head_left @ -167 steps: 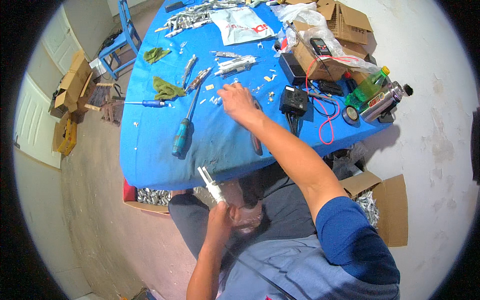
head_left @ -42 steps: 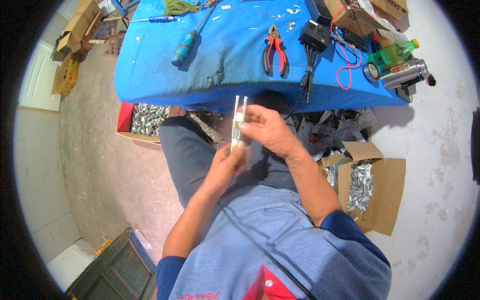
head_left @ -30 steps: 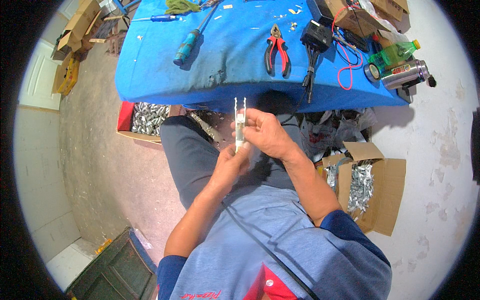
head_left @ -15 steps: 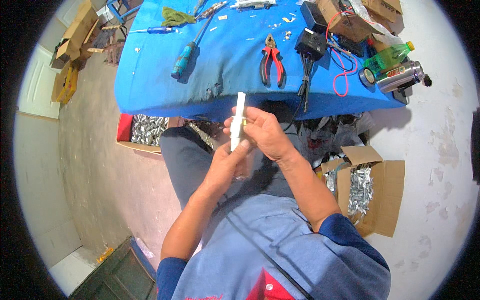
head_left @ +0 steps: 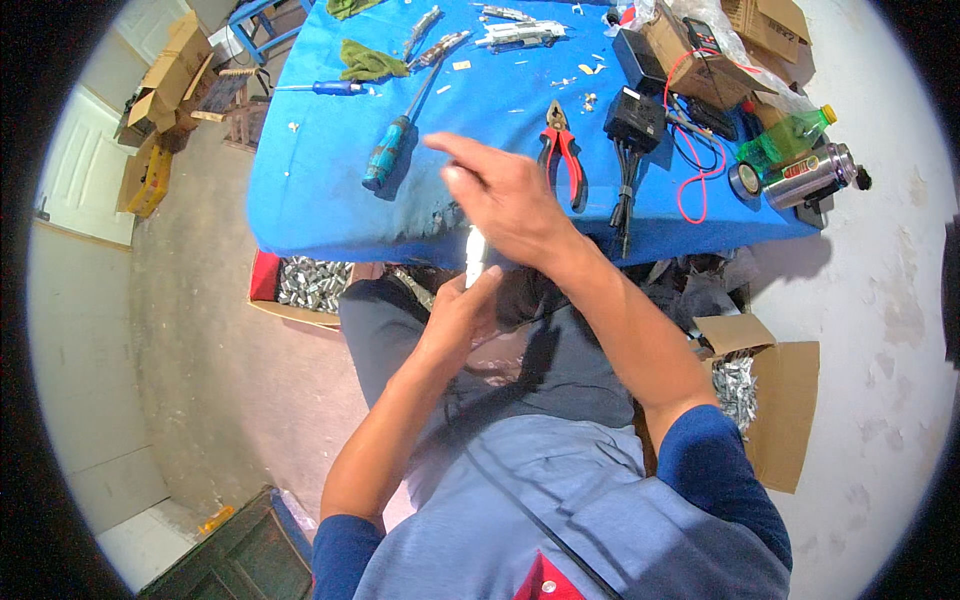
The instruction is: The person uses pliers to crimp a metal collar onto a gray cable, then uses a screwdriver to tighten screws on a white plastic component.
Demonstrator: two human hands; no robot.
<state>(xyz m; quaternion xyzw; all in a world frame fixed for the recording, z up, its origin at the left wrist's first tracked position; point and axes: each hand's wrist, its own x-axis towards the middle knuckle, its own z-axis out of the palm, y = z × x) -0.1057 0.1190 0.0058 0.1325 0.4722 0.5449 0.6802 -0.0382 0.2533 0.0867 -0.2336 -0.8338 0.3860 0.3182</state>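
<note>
My left hand [head_left: 466, 312] is closed around a slim white plastic part [head_left: 475, 256], held upright just off the table's near edge; its upper end is partly hidden by my right hand. My right hand [head_left: 512, 205] is over that edge, forefinger stretched left and thumb apart, with nothing visible in it. Nearest its fingertips lies a screwdriver [head_left: 384, 160] with a teal handle. Behind the hand lie pliers [head_left: 571, 178] with red and black grips, partly covered by it.
The blue-covered table [head_left: 310, 190] carries a green cloth [head_left: 370, 62], a blue screwdriver [head_left: 335, 88], white assemblies [head_left: 520, 35], a black adapter [head_left: 635, 118], a green bottle [head_left: 785, 138] and a steel flask [head_left: 810, 178]. Boxes of metal parts stand below, left [head_left: 295, 315] and right [head_left: 785, 420].
My right hand has let go of the white part and moved up over the table edge toward the teal screwdriver. My left hand still holds the part. The view has shifted slightly.
</note>
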